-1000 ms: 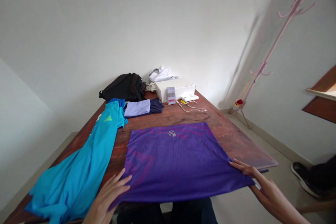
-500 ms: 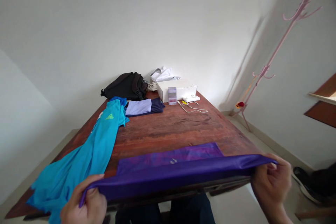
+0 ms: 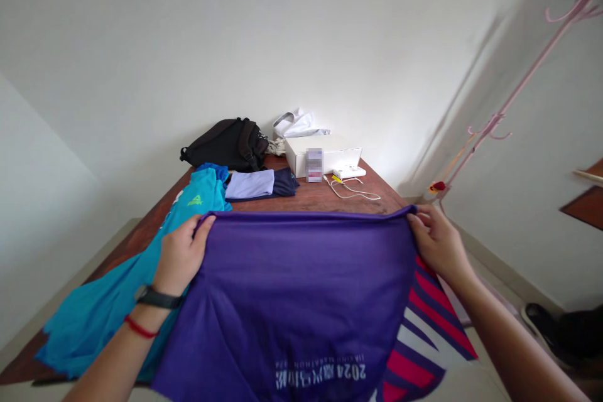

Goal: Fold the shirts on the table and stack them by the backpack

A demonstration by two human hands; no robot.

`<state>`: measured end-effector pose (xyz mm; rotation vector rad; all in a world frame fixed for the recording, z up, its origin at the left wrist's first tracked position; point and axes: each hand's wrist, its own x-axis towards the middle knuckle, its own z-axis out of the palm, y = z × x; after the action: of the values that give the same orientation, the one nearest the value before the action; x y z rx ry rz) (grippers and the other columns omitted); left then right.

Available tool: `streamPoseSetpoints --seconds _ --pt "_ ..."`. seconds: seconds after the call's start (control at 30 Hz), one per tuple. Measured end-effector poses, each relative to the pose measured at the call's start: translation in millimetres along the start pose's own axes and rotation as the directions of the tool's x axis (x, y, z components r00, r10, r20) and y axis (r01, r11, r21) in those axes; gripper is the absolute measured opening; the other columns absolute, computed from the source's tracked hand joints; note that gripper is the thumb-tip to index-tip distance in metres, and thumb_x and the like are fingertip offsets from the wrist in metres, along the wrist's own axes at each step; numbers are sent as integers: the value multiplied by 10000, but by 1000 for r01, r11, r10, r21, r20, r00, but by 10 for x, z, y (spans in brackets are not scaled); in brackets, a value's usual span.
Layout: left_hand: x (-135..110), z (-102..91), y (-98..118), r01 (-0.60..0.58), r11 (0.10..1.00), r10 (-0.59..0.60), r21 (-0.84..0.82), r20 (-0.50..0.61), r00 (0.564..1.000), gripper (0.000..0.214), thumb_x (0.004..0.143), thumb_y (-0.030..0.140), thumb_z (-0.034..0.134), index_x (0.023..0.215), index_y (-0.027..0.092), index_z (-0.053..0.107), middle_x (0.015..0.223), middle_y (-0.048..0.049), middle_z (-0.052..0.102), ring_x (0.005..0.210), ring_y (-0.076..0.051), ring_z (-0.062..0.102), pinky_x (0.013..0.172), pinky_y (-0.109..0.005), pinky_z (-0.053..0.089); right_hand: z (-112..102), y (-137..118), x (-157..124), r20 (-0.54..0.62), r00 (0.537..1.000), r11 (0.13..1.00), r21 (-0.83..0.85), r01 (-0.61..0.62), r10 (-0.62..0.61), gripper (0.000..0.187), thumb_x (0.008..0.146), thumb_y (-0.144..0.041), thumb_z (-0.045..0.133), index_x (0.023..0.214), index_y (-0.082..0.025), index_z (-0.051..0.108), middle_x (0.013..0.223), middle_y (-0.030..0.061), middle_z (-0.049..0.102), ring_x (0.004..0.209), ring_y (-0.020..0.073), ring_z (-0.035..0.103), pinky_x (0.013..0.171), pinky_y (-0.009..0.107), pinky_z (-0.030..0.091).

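A purple T-shirt (image 3: 306, 282) is stretched between my two hands over the near part of the table. Its printed lettering appears upside down, and a pink, white and purple striped part hangs at the right. My left hand (image 3: 183, 248) pinches the far left corner of the fabric; a dark band and a red cord are on that wrist. At the far right corner, my right hand (image 3: 433, 235) is closed on the same edge. Left of the shirt lies a teal garment (image 3: 122, 289), spread lengthwise and partly covered by my left arm.
Folded lavender and navy cloth (image 3: 249, 184) lies beyond the shirt on the wooden table (image 3: 311, 203). Farther back are a black backpack (image 3: 221, 144), a white box (image 3: 301, 147), a pixelated upright item (image 3: 315, 165) and a white cable (image 3: 353, 191). A pink coat rack (image 3: 527, 85) stands right.
Both hands have moved up and away from me, drawing the purple shirt's held edge over the table. More of its body, lettering and striped part now shows, hiding the purple fabric that lay flat.
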<state>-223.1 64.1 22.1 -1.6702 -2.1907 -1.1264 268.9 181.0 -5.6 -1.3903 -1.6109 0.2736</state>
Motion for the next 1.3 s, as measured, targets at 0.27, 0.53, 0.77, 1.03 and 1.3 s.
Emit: streamPoseSetpoints --seconds 0.27,0.53,0.77,1.03,1.3 --pt "456 1165 -493 -44 966 -67 255 411 909 408 1005 452 360 841 195 632 925 -117 749 931 -259 701 791 -292 461 1155 551 568 319 945 975 -222 7 66 296 954 -329 452 1190 -191 567 1035 116 742 894 271 707 832 371 508" --pt "619 1177 -611 -38 927 -164 373 495 853 450 977 539 380 818 209 642 849 -88 729 865 -275 697 671 -303 442 1362 622 821 409 906 912 -405 69 113 402 979 -348 450 1329 -158 499 967 133 739 905 309 697 788 369 481" --pt "478 1108 -164 -105 916 -28 386 324 946 549 994 482 406 1400 124 497 1350 -214 579 1125 -349 636 850 -409 511 1392 246 712 373 924 874 -416 252 -88 516 972 -383 455 1429 -143 454 1361 202 550 1272 371 515 1055 480 402" --pt "52 1768 646 -464 884 388 -56 639 664 606 1044 458 317 1549 125 351 1613 -147 326 1495 -348 270 1174 -521 294 2156 -704 36 724 628 852 -109 512 -285 545 1026 -337 326 1527 -133 384 1592 134 374 1489 309 279 1193 492 266" --pt "64 1762 288 -371 927 265 60 597 757 643 1008 560 364 1544 206 385 1646 -122 245 1518 -342 206 1197 -564 213 2110 -262 172 711 696 879 -262 397 -102 659 1017 -604 294 1556 -228 347 1659 85 224 1525 367 149 1187 609 191"
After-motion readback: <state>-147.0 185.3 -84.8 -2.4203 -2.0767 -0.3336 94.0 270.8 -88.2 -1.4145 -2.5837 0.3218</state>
